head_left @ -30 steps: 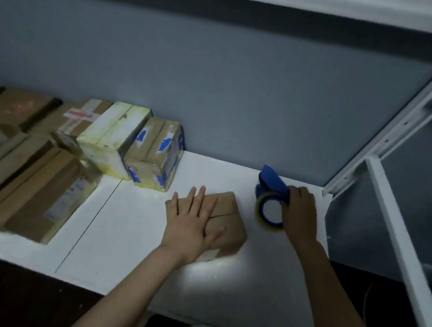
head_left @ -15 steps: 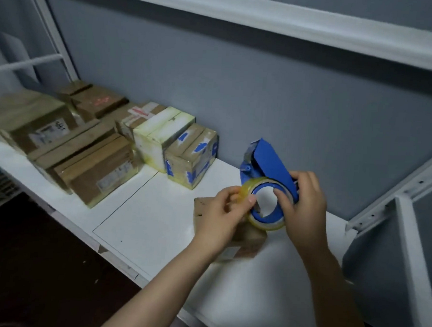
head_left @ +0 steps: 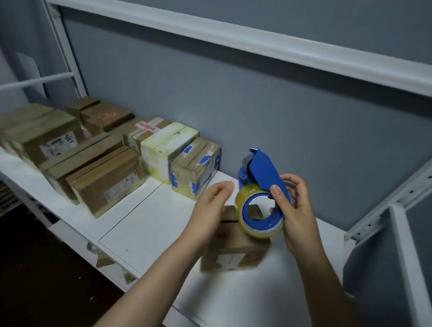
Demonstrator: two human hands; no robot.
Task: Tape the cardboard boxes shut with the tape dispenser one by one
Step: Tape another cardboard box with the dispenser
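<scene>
A shelf (head_left: 144, 224) ran from the left edge toward the lower right, backed by a wall (head_left: 287, 122). A cluster of boxes (head_left: 104, 172) sat on its left half, reaching back to the wall. To their right, apart from them and nearer the front edge, 1 single box (head_left: 233, 249) sat on the shelf. Above its rear top was the tape dispenser (head_left: 261, 190), gripped from the right by the right hand (head_left: 297, 212). The left hand (head_left: 210, 208) was just beside it, over the box's left side. A beam (head_left: 241, 42) crossed overhead; a post (head_left: 410, 261) stood at far right.
</scene>
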